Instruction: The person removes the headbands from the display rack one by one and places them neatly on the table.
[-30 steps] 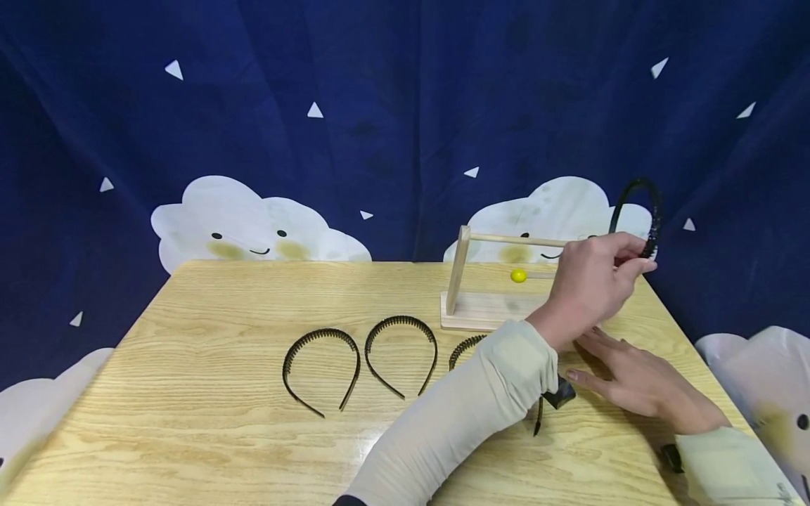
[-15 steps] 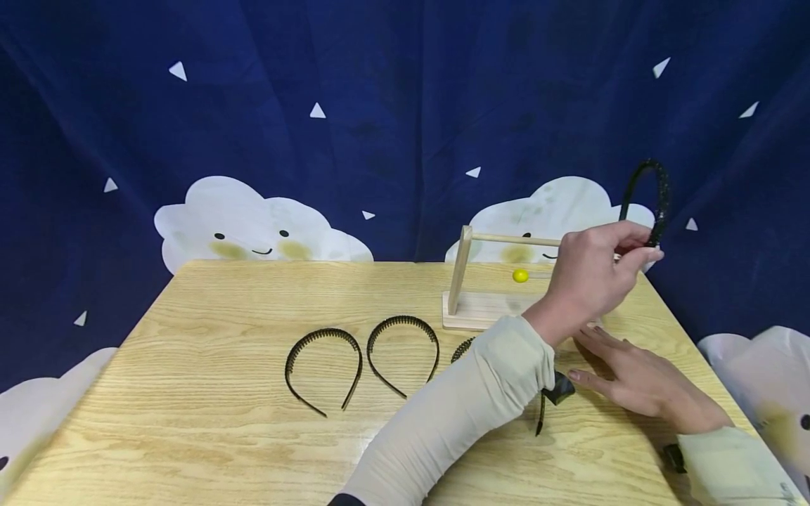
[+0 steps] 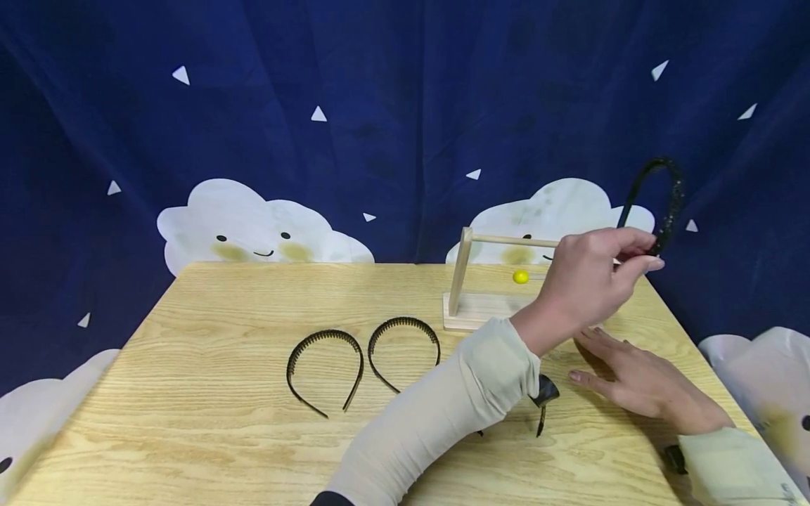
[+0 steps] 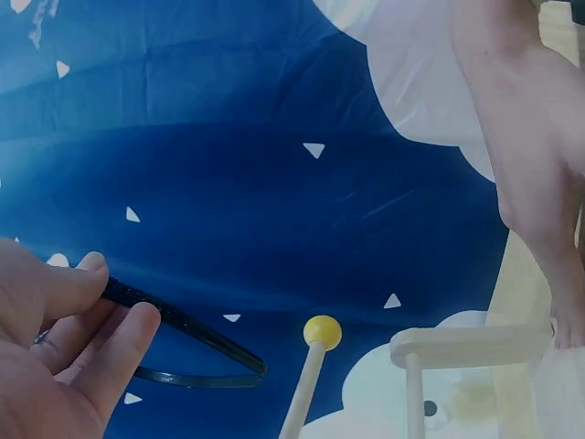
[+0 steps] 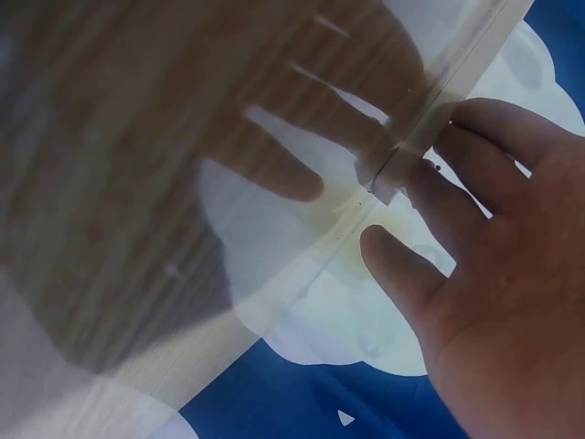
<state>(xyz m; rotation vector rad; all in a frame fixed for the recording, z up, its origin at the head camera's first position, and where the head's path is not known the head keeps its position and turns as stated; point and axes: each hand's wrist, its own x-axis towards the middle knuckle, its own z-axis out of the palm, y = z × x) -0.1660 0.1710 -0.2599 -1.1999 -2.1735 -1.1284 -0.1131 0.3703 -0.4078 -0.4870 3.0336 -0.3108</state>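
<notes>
My left hand (image 3: 585, 281) reaches across to the right and pinches a glittery black headband (image 3: 677, 204) between thumb and fingers. The headband is held up, its arch rising above the hand. Beside it in the left wrist view are a yellow ball (image 4: 322, 333) on a peg and part of a pale wooden stand (image 4: 475, 346). My right hand (image 3: 639, 379) lies low beneath the left one, fingers extended, fingertips at the stand's base. In the right wrist view the right hand's fingers (image 5: 448, 210) are at the base edge. The left hand hides the stand's right part.
Two toothed black headbands (image 3: 325, 334) lie left of centre on the wooden table (image 3: 209, 337). Something with a black bow (image 3: 545, 390) shows past the left sleeve (image 3: 443, 414), which hides more behind it. A blue curtain (image 3: 392, 105) with clouds hangs behind.
The headband in my left hand has shifted right and tilted further right. The left forearm has moved slightly left, covering the headband that showed behind it. The right hand has stayed in place.
</notes>
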